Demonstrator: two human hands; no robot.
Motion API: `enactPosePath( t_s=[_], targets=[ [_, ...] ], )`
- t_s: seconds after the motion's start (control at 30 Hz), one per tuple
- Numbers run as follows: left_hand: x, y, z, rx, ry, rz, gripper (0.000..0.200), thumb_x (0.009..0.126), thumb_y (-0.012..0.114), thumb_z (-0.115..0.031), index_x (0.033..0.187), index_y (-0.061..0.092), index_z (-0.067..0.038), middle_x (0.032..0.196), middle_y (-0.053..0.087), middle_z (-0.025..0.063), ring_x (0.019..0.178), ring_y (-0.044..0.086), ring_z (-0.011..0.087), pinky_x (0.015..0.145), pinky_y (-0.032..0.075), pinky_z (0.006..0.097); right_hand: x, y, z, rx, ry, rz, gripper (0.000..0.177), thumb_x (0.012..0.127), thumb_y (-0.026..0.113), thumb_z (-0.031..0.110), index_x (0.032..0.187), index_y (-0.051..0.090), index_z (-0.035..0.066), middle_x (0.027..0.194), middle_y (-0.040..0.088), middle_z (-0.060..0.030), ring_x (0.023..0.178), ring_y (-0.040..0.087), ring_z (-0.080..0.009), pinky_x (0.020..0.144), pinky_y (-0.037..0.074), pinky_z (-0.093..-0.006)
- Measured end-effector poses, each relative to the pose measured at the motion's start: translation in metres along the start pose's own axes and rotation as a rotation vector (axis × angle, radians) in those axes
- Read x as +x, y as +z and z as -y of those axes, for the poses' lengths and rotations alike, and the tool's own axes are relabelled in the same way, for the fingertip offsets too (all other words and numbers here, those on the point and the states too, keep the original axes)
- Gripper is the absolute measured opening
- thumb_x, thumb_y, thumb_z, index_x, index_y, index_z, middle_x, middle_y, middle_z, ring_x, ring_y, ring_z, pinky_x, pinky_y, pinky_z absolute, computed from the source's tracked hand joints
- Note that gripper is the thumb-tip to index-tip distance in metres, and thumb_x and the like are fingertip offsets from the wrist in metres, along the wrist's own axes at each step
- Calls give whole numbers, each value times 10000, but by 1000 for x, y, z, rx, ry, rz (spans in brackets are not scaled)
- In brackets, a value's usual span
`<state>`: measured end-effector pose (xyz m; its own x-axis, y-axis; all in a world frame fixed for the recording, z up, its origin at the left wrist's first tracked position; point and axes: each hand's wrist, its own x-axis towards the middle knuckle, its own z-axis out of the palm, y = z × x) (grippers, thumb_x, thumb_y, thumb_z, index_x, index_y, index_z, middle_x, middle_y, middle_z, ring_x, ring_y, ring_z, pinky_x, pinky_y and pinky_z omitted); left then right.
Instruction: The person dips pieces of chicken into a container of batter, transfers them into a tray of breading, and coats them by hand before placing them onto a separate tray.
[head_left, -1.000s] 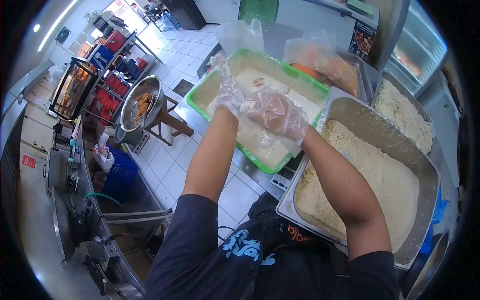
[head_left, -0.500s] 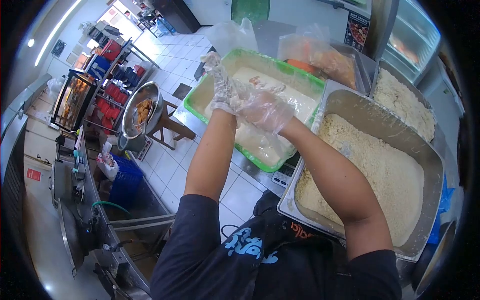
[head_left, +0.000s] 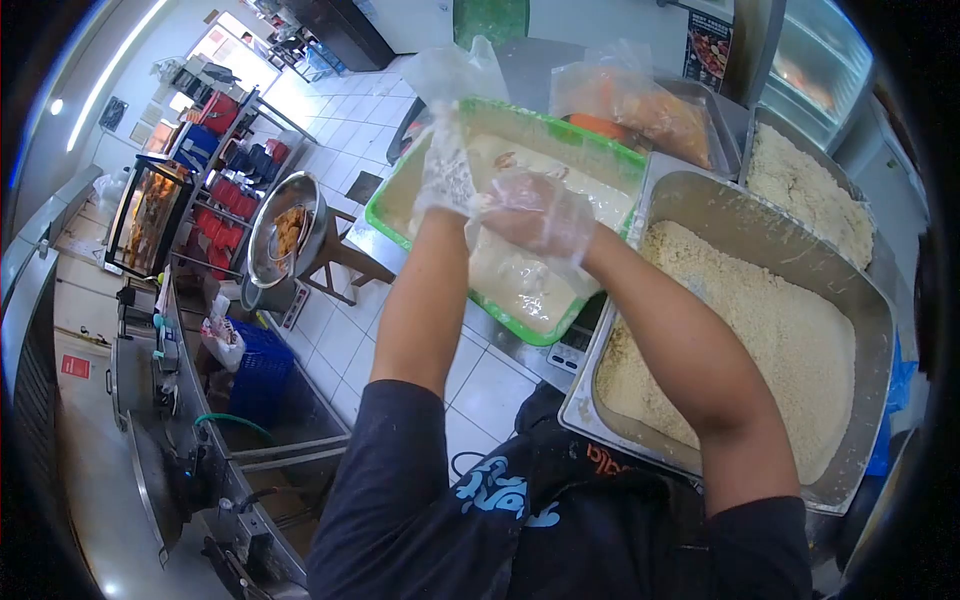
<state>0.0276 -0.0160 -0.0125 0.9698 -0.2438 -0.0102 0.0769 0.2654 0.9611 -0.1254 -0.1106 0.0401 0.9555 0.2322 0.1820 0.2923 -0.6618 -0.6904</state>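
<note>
My left hand (head_left: 447,165), in a clear plastic glove coated with pale batter, is held up over the left side of a green tub (head_left: 385,215). Its fingers point away from me, stretched out but blurred by motion. My right hand (head_left: 535,212), in a clear plastic glove, is closed at my left wrist, on the cuff of the batter-coated glove; its fingertips are partly hidden. Below both hands, the tub holds creamy white batter (head_left: 525,285), with a few orange-brown pieces (head_left: 505,160) showing at the surface.
A deep metal pan (head_left: 875,360) of pale crumbly flour is at right, with another flour pan (head_left: 810,195) behind. Bagged orange food (head_left: 665,125) lies beyond the tub. On a stool at left, a metal bowl (head_left: 262,270) holds fried pieces. A scale (head_left: 568,350) sits beside the tub.
My right hand has shifted slightly right and down toward the left glove's cuff. My left fingers, bent over at the tips before, now look straighter and blurred. The view has tilted slightly.
</note>
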Motion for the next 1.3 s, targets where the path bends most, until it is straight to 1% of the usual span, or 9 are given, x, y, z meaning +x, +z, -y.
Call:
enactPosePath(
  t_s=[0.07, 0.27, 0.37, 0.47, 0.67, 0.73, 0.83, 1.03, 1.3],
  targets=[
    [-3, 0, -9, 82, -174, -60, 135, 809, 491, -149, 912, 555, -90, 787, 575, 83, 777, 568, 239, 650, 444, 392, -23, -19, -1, -184, 96, 31, 287, 772, 498, 301, 900, 594, 63, 869, 597, -162, 815, 584, -252, 719, 452, -359],
    [52, -48, 13, 1732, 446, 566, 267, 836, 477, -249, 1006, 578, -70, 918, 607, 89, 814, 568, 246, 692, 447, 336, -173, -102, -13, 135, 282, -301, 513, 802, 489, 140, 1288, 328, 101, 1245, 431, -123, 1091, 466, -250, 840, 438, -309],
    [57, -28, 34, 1490, 574, 723, 234, 814, 505, -234, 981, 579, -88, 912, 597, 112, 797, 567, 268, 691, 441, 338, -251, -113, -16, 28, 542, -399, 610, 780, 448, 60, 1343, 214, 78, 1348, 302, -147, 1171, 388, -252, 833, 443, -316],
    [87, -8, 72, 1503, 109, 524, 362, 724, 554, -281, 1009, 578, -60, 910, 604, 163, 892, 565, 296, 791, 437, 351, -296, -95, -20, -112, 517, -551, 585, 784, 442, 75, 1333, 239, 78, 1351, 300, -135, 1188, 364, -252, 868, 418, -324],
    [66, 2, 16, 1695, 178, 1048, 404, 683, 621, -308, 1003, 589, -64, 959, 605, 130, 876, 570, 252, 777, 439, 311, -345, -90, -6, -73, 780, -539, 601, 789, 482, 142, 1334, 236, 94, 1353, 289, -131, 1183, 368, -261, 891, 399, -339],
    [92, -32, 13, 433, -661, 893, 395, 688, 626, -286, 1009, 584, -61, 975, 602, 125, 866, 569, 242, 783, 432, 290, -349, -86, -6, -58, 799, -530, 607, 790, 495, 164, 1335, 235, 99, 1354, 285, -129, 1181, 369, -263, 899, 393, -344],
    [73, -28, -40, 1459, 201, 924, 360, 720, 593, -276, 1005, 581, -57, 962, 602, 137, 870, 569, 251, 777, 439, 311, -357, -90, -16, -44, 798, -511, 619, 792, 515, 197, 1335, 234, 107, 1355, 279, -127, 1179, 371, -267, 911, 383, -351],
    [25, -6, -71, 1940, -168, 590, 333, 795, 530, -286, 1022, 575, -46, 1112, 546, 64, 980, 539, 208, 845, 416, 318, -364, -91, -42, -34, 733, -439, 646, 796, 555, 264, 1336, 231, 123, 1357, 268, -122, 1174, 375, -275, 934, 364, -366],
    [-36, -24, 32, 2245, 125, 1038, 361, 771, 478, -350, 952, 597, -61, 944, 594, 145, 899, 545, 287, 803, 421, 368, -341, -89, -12, 111, 971, -481, 540, 785, 482, 82, 1301, 321, 78, 1296, 370, -123, 1177, 373, -258, 944, 347, -339]
  ],
)
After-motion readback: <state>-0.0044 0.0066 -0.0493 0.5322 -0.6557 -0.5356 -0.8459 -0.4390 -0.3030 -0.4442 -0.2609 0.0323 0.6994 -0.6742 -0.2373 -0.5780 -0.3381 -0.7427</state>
